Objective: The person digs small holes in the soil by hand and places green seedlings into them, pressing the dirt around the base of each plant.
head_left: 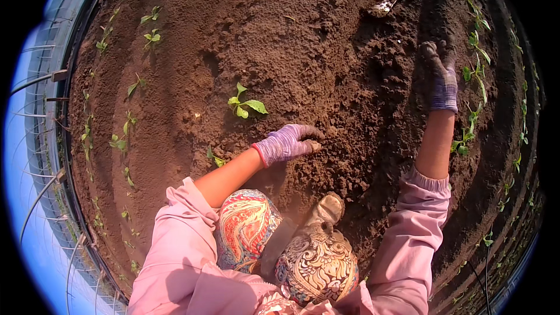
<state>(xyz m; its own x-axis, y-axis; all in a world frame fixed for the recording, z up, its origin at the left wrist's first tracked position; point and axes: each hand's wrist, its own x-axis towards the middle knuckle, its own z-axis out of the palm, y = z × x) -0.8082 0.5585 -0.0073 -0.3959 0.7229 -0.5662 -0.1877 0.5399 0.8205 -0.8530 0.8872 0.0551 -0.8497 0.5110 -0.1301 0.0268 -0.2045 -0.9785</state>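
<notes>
My left hand [291, 143], in a purple knit glove with a red cuff edge, rests low over the loosened soil [339, 140]. Its soil-caked thumb and fingers are apart, and nothing shows between them. Just above and left of it grows a young leafy seedling [243, 105]; another seedling [216, 158] sits partly behind my left forearm. Far to the right, my right hand [442, 72] is in a matching glove, its fingers dark with soil. It reaches into the shaded furrow beside a row of seedlings [474, 81]. Its fingertips are spread, and I see no object in them.
My patterned knees [317, 262] and a dirty shoe [330, 208] are close below the hands. A whitish scrap [384, 6] lies on the soil ahead. More seedlings [152, 38] stand in rows to the left, before the greenhouse-like frame edge [61, 96]. A thin dark hose or cable [486, 267] lies lower right.
</notes>
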